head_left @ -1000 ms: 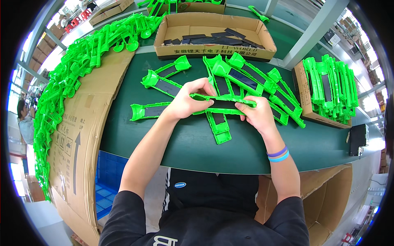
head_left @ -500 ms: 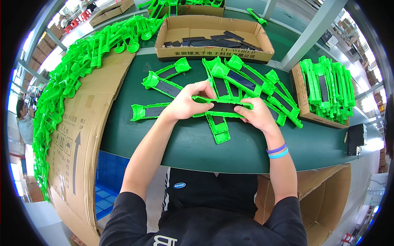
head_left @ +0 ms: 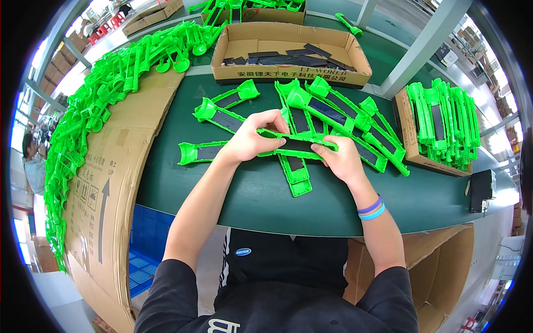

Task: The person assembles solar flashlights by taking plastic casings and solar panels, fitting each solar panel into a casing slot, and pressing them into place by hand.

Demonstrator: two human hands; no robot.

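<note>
Between my two hands is a bright green plastic housing with a dark flat panel lying along its middle. My left hand is closed on its left end, the thumb along the panel. At the right end my right hand grips it, thumb pressed on the panel's edge. Under and behind it, several similar green housings with dark panels lie on the green table, among them one on the left and one pointing toward me. My fingertips behind the held housing are partly hidden.
An open cardboard box of dark panels stands behind. Stacked green housings fill a carton at the right. A heap of green parts covers the cardboard at the left. A black box-shaped device sits by the right table edge.
My right hand has shifted slightly left along the held housing, and its wrist has turned a little. My left hand has stayed nearly in place, still gripping.
</note>
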